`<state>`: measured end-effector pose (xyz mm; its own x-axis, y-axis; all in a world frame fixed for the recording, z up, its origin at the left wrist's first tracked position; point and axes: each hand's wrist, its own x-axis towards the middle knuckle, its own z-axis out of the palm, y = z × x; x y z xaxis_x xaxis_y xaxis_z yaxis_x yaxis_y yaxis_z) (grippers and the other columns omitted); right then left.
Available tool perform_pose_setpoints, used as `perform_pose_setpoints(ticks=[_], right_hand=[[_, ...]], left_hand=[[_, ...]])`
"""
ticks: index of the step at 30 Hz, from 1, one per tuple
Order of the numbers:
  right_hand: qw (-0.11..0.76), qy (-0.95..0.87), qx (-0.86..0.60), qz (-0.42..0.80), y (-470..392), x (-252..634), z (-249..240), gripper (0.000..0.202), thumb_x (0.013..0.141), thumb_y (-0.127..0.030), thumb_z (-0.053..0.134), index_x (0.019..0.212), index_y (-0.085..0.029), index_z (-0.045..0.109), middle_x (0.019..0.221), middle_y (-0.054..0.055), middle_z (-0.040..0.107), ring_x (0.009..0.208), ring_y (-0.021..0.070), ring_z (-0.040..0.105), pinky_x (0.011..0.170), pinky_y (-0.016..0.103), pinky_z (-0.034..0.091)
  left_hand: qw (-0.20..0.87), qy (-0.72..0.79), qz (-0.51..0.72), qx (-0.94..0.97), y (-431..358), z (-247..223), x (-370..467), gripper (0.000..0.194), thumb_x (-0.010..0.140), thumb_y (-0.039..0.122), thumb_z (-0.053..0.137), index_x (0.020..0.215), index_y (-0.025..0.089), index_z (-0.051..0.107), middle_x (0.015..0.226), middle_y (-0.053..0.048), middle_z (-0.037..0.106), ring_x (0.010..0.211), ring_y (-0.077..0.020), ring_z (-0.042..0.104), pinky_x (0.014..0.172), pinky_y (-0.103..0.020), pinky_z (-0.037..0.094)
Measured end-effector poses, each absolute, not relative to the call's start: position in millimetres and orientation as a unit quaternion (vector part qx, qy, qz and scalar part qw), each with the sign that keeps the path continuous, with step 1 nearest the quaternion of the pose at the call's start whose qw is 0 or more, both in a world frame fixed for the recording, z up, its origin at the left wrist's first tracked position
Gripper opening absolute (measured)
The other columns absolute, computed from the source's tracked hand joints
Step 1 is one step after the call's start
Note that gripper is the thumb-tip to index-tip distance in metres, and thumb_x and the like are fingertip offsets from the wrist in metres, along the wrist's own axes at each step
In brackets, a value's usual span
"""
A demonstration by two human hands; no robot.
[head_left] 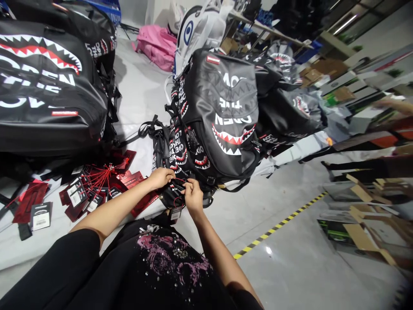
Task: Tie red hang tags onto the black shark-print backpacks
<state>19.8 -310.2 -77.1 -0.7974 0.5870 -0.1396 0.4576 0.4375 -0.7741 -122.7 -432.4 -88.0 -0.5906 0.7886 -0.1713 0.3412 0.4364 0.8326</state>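
A black backpack with a red-and-white shark mouth and white lettering lies in front of me, on top of others. At its near edge, beside the black straps, my left hand pinches a thin red tag cord. My right hand, also closed, pinches the same cord a little to the right; its fingertips are partly hidden. A dark hang tag dangles from red cord below my hands. To the left of my forearm lies a bunch of red-corded hang tags, several with white barcode labels.
More black shark-mouth backpacks are stacked at the left, others behind at the right. A pink bag and a white bag lie at the back. Yellow-black tape crosses the floor; open cartons stand at the right.
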Motion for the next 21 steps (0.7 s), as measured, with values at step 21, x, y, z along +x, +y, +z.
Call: perform_pose_setpoints(ticks=[21], right_hand=[[-0.156, -0.953, -0.239, 0.103, -297.9, 16.9, -24.6, 0.025, 0.087, -0.023, 0.045, 0.079, -0.021, 0.069, 0.089, 0.010, 0.072, 0.090, 0.0242, 0.067, 0.071, 0.030, 0.045]], left_hand=[[0.388, 0.674, 0.517, 0.358, -442.2, -56.1, -138.3, 0.034, 0.075, 0.044, 0.062, 0.097, 0.019, 0.060, 0.067, 0.003, 0.057, 0.060, -0.0125, 0.052, 0.057, -0.022, 0.039]])
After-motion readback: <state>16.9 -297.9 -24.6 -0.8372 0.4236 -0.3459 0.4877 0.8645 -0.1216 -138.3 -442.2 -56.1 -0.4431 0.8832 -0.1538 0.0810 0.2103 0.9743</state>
